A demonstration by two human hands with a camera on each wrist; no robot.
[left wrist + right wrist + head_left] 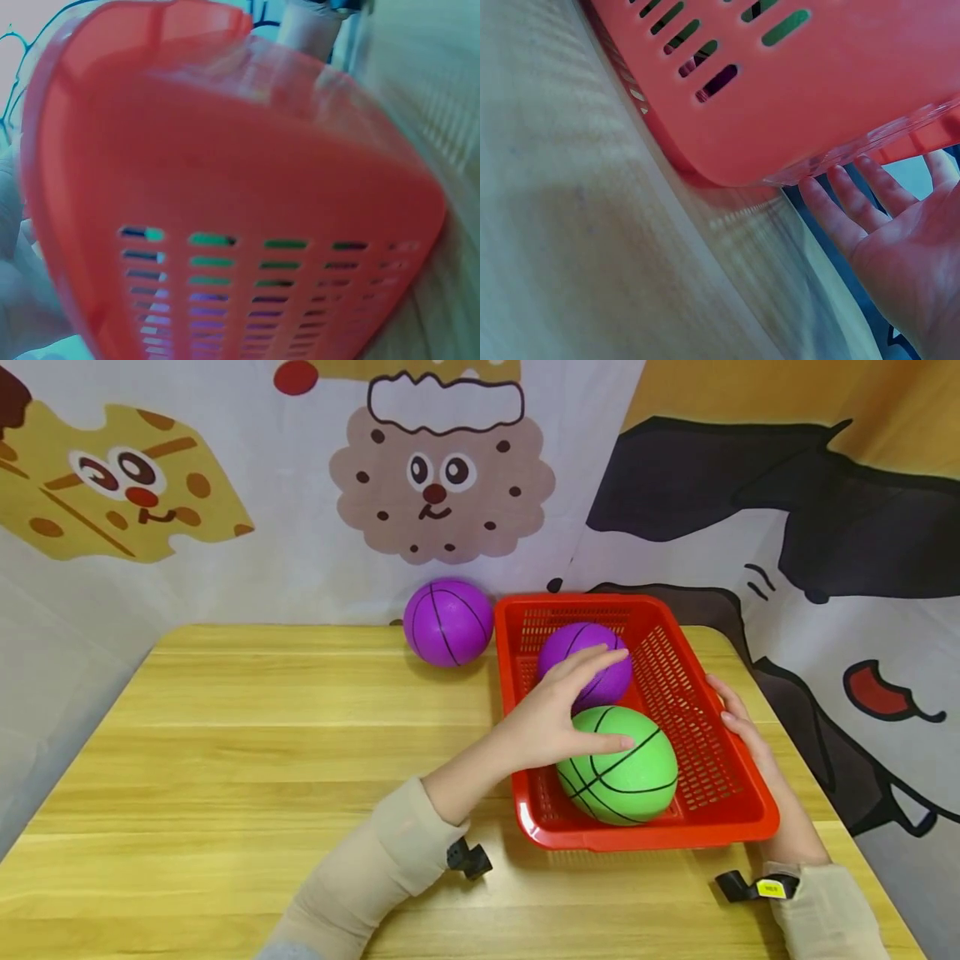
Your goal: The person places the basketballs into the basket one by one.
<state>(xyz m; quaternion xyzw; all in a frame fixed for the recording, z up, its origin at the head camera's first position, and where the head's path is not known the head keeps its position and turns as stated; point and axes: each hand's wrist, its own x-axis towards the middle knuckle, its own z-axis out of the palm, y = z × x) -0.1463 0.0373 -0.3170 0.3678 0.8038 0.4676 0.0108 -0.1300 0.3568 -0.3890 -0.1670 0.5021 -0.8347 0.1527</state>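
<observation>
A red plastic basket (637, 837) with slotted sides stands on the wooden table. Inside it, a green ball (622, 789) with black basketball lines lies near the front, and a purple ball (564, 647) with the same lines lies behind it. My left hand (551, 718) reaches over the basket's left rim, fingers extended across the purple ball and thumb over the top of the green one. On the basket's right side, my right hand (746, 735) touches the outside with its fingertips; the right wrist view shows its fingers (832, 214) spread and nearly straight.
Another purple ball (448, 622) sits at the table's back edge, just left of the basket. The wooden table (262, 777) stretches to the left, and its right edge runs close by the right forearm. A cloth with cartoon prints (292, 527) hangs behind.
</observation>
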